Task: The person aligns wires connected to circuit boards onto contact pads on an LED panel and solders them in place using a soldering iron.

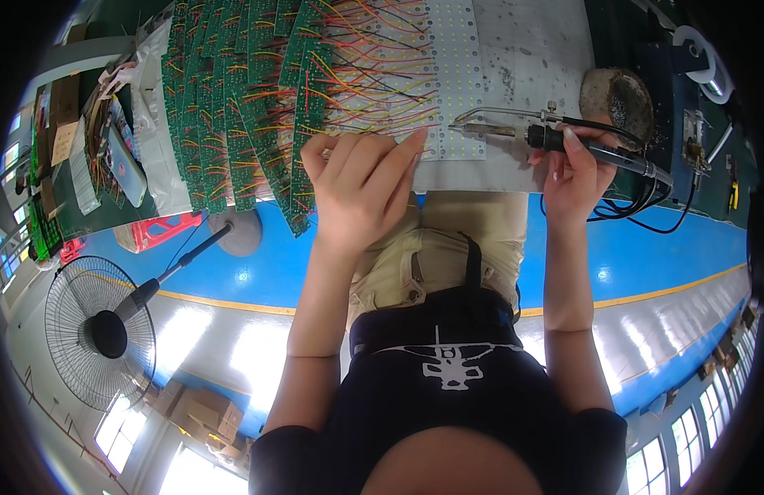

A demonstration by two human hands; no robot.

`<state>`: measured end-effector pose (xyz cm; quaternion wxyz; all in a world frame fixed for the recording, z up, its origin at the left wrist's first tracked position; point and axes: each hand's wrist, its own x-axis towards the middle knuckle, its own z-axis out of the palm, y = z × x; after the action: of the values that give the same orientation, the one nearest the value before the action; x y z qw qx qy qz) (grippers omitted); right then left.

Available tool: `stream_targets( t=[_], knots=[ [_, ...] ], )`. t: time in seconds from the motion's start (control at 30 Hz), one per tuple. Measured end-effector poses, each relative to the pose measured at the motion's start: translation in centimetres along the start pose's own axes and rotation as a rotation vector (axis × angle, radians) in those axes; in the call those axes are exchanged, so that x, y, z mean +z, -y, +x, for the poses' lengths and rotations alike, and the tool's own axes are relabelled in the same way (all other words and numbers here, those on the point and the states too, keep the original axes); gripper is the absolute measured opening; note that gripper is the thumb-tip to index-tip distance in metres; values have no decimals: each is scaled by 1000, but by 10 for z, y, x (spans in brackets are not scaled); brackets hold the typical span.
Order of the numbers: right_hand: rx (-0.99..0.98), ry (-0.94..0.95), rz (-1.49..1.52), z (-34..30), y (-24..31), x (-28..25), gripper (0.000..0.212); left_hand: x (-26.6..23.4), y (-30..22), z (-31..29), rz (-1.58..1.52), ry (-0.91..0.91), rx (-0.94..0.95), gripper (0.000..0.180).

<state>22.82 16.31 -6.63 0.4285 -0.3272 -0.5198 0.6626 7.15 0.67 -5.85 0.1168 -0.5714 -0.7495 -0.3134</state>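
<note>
Between my two hands, a white panel of small lights [458,91] lies flat on the grey bench [534,49]. My right hand [573,169] is closed around a soldering iron [555,136], its tip just off the panel's near edge. My left hand [361,186] presses fingertips on the panel beside red and yellow wires [373,74]. Green circuit boards [233,99] fan out beyond that hand.
</note>
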Motion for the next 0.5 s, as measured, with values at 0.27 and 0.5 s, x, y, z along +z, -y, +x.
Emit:
stream_targets(
  t=[0.27, 0.5],
  knots=[
    [-4, 9, -31, -1, -1, 0, 7, 2, 2, -1, -48, -1, -21, 16],
    [14, 26, -50, -2, 1, 2, 6, 9, 2, 2, -75, -47, -15, 18]
  ],
)
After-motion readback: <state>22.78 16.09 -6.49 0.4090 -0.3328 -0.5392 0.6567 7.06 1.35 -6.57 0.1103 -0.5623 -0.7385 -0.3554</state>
